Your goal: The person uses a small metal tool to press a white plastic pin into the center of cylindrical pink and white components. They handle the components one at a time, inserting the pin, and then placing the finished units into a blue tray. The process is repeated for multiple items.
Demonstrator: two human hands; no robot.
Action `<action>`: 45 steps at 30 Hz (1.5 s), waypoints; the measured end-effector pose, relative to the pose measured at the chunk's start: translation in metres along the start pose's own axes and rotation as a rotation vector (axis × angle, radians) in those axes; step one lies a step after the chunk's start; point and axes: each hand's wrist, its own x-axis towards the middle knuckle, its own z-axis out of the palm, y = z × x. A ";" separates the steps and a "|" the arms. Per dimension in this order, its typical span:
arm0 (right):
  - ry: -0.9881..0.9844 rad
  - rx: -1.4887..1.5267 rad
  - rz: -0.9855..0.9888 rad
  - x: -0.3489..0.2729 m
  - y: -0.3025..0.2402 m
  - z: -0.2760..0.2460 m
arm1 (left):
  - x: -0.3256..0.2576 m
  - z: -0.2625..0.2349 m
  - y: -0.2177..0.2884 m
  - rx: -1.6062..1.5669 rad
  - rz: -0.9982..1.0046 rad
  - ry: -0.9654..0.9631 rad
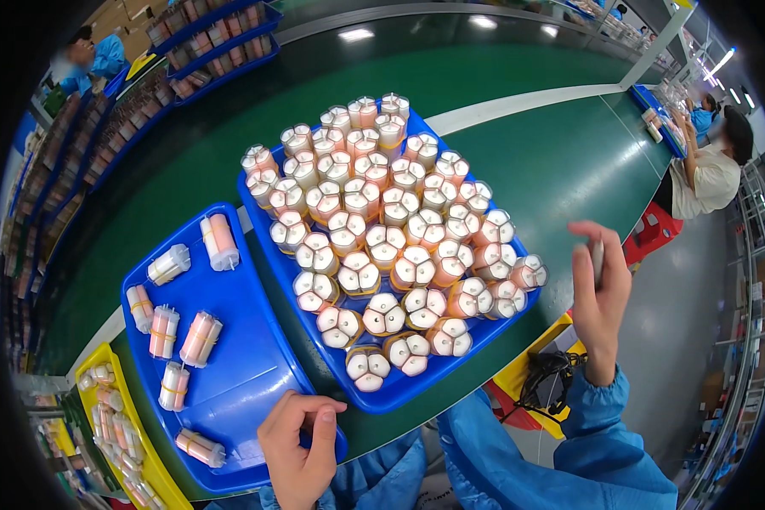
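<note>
My right hand (pixel 602 297) is raised off the right side of a large blue tray (pixel 291 316), with a small grey object (pixel 597 260) between its fingers. The kind of that object cannot be made out. My left hand (pixel 299 442) rests at the near right corner of a second blue tray (pixel 251 340). Its fingers are loosely bent, thumb and forefinger apart, and nothing shows between them. Standing upright in the large tray are many clear-wrapped bundles (pixel 385 314) of white-ended cylinders, tied with yellowish bands. Several similar pink and white bundles (pixel 201 339) lie on their sides in the second tray.
A yellow tray (pixel 155 459) of more bundles stands at the left. Stacked blue trays (pixel 221 72) fill the far left. Under the table's right edge, black cables (pixel 548 382) lie in a yellow bin. A person in a white top (pixel 710 183) sits at the far right by a red stool (pixel 652 231).
</note>
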 end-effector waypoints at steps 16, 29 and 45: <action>-0.216 0.011 -0.038 -0.023 -0.027 0.009 | 0.001 0.002 -0.001 0.003 0.029 0.010; -0.395 -0.086 -0.087 -0.032 0.003 0.005 | 0.000 0.003 -0.003 0.016 0.030 0.011; -0.647 2.237 0.947 -0.047 -0.019 0.019 | 0.000 -0.002 0.008 0.046 0.008 -0.024</action>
